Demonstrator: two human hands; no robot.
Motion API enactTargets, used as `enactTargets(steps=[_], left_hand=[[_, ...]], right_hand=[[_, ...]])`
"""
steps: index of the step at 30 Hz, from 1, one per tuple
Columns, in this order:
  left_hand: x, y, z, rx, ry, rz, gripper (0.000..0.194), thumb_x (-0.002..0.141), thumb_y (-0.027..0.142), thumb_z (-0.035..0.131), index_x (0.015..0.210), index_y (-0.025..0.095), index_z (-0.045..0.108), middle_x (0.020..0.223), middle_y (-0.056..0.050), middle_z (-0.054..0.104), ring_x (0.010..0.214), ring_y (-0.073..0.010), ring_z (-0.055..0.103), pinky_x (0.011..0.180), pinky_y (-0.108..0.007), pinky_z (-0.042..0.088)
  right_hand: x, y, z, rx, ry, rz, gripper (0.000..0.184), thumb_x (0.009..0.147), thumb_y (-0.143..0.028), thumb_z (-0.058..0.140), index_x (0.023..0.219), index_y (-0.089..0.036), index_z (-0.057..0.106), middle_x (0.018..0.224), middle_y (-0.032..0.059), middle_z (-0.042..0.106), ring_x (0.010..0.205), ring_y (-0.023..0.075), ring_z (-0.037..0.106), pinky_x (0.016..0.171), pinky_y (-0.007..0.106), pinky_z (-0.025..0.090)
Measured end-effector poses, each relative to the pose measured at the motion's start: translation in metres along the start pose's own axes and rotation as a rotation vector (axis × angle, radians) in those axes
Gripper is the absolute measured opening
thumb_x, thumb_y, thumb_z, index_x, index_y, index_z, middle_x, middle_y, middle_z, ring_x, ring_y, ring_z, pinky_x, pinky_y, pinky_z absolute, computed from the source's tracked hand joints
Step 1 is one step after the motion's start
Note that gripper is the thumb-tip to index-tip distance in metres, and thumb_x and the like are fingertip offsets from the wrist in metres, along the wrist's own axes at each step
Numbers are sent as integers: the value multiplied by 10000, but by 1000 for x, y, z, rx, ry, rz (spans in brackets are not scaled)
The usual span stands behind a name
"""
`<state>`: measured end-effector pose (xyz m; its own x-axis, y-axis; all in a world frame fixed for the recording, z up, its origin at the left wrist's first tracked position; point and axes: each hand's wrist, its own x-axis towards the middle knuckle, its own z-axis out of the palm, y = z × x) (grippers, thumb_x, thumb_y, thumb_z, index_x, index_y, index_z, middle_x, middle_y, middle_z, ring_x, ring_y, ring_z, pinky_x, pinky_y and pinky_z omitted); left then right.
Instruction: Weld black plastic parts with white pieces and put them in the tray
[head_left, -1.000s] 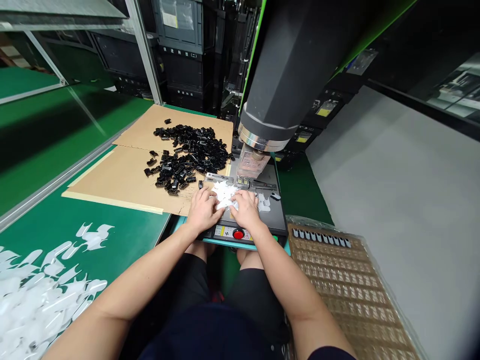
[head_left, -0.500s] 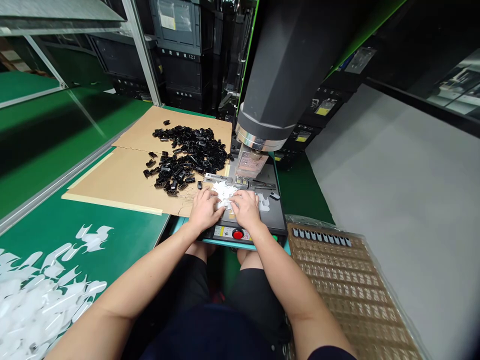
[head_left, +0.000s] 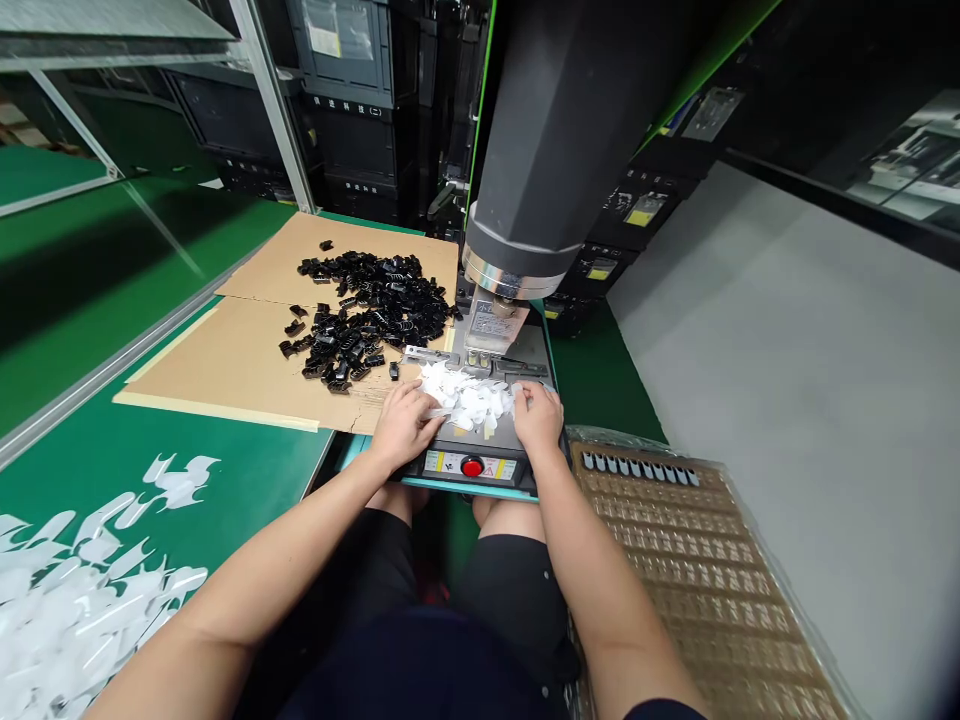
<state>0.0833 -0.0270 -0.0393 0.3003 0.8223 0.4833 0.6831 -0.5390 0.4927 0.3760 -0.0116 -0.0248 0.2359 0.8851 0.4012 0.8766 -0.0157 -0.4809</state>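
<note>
A loose pile of thin white plastic pieces point(head_left: 474, 402) lies on the dark machine base, between my two hands. My left hand point(head_left: 403, 425) rests at the pile's left edge, its thumb apart from the fingers and the fingertips against the nearest pieces. On the right side, my right hand point(head_left: 540, 415) has its fingers bent and pinched on a white piece at the pile's edge. Right behind the pile stands the press fixture, with a clear block point(head_left: 493, 325) under the machine's thick dark head point(head_left: 529, 220).
Small black clips point(head_left: 379, 310) are heaped on cardboard point(head_left: 187, 365) to the left. More white pieces point(head_left: 82, 610) cover the green table. A red button point(head_left: 472, 467) faces me on the base's front. To the right lies a tray point(head_left: 675, 570) with a row of parts.
My right hand has moved right, away from the left one. The white pile between them is spread wider to the right. The left hand stays nearly in place.
</note>
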Motion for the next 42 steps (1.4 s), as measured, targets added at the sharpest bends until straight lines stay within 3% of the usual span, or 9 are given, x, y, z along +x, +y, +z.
enactTargets(steps=[8, 16, 19, 24, 30, 36, 39, 42], left_hand=[[-3, -2, -4, 31, -15, 60, 149, 1019, 395, 670, 1083, 276, 732, 1075, -41, 783, 1370, -301, 580, 1295, -576, 313], [8, -38, -25, 72, -22, 96, 151, 998, 322, 653, 1113, 281, 742, 1155, -64, 744, 1362, -318, 569, 1202, -547, 438], [9, -44, -27, 26, -17, 112, 169, 997, 318, 647, 1135, 278, 736, 1192, -69, 721, 1336, -302, 585, 1205, -535, 451], [5, -40, -26, -7, 11, 115, 216, 987, 398, 691, 1154, 268, 735, 1242, -87, 690, 1370, -322, 553, 1209, -554, 453], [-1, -43, -29, -26, 4, 105, 325, 938, 474, 763, 1197, 283, 725, 1283, -94, 675, 1412, -344, 529, 1202, -568, 458], [-4, -45, -30, -21, 4, 53, 613, 837, 583, 843, 1326, 269, 648, 1385, -114, 640, 1446, -365, 491, 1222, -567, 425], [-2, -40, -30, 13, -3, 17, 556, 881, 582, 790, 1311, 256, 656, 1384, -121, 637, 1449, -365, 478, 1225, -557, 408], [6, -31, -32, 47, -12, 0, 360, 975, 497, 682, 1247, 262, 699, 1358, -112, 645, 1404, -338, 504, 1209, -543, 407]], right_hand=[[-1, 3, 6, -45, -32, 29, 337, 969, -285, 568, 1256, -223, 733, 1207, 114, 723, 1131, 311, 589, 975, 406, 431], [-9, -2, -2, -25, 39, -88, 335, 987, -280, 552, 1262, -217, 734, 1286, 130, 659, 1189, 316, 547, 1054, 442, 426], [-17, -17, -6, -18, 9, -179, 295, 1002, -302, 572, 1227, -236, 751, 1294, 117, 648, 1206, 315, 528, 1066, 453, 423], [-29, -57, 5, -9, -170, -325, 202, 982, -348, 664, 1138, -263, 760, 1375, 97, 620, 1258, 323, 492, 1076, 471, 409], [-26, -90, 28, -60, -233, -290, 227, 937, -371, 737, 1123, -240, 747, 1419, 109, 598, 1289, 333, 451, 1100, 491, 376], [-17, -109, 29, -163, -249, -245, 188, 926, -362, 742, 1035, -210, 738, 1386, 134, 600, 1260, 341, 439, 1073, 496, 360], [-15, -114, 28, -207, -275, -221, 189, 931, -349, 731, 1044, -198, 732, 1371, 150, 595, 1241, 347, 435, 1052, 505, 356], [-15, -115, 28, -206, -270, -229, 190, 926, -328, 731, 1067, -202, 727, 1352, 153, 595, 1229, 352, 436, 1036, 509, 359]])
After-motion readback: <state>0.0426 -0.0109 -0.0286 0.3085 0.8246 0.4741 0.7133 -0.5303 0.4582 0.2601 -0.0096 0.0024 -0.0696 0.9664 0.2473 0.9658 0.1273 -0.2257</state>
